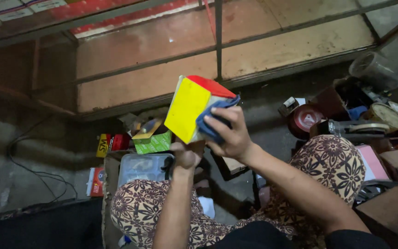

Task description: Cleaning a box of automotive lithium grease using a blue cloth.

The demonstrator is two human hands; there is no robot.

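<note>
Yellow-and-red cardboard box, judged light and rigid but crushable: support it from below. Left hand is closed on its lower corner; right hand presses a soft blue cloth against its side, above the knees.

Dim overall; light falls from above on the frame's centre, corners sink into shadow, edges bend slightly.
</note>
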